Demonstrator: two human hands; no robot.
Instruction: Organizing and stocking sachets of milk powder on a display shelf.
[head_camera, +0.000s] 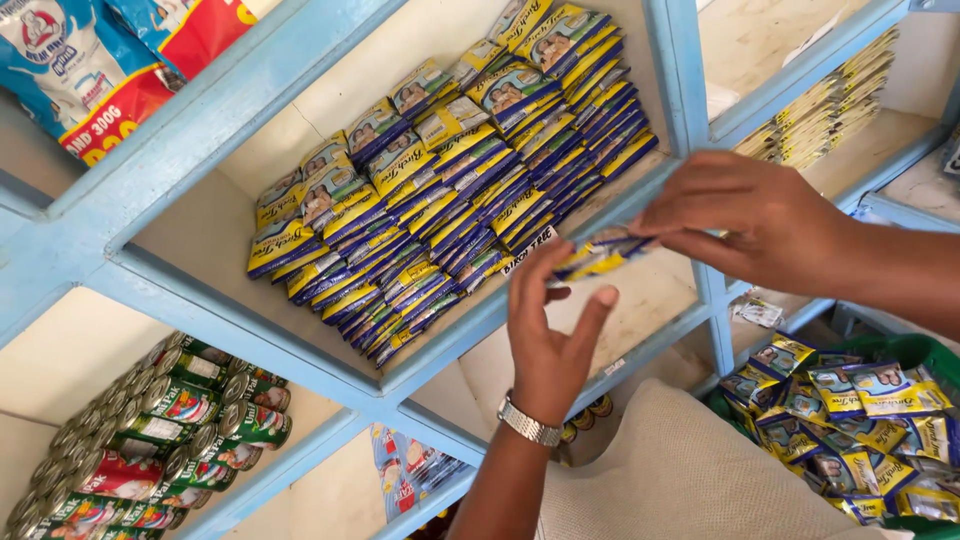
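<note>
Together your left hand (548, 335) and right hand (745, 215) pinch what looks like one blue-and-yellow sachet (600, 255), just beside the stacked sachets (440, 190) on the blue shelf (230, 310).

This is a small shop. A light blue wooden shelf unit (200, 130) is split into compartments stocked with goods for sale: rows of small yellow and blue sachets (450, 190), stacked tins (170, 430) lying on their sides, and large bags (90, 60) above. More sachets fill a green basket (925, 352) beside the shelves.
</note>
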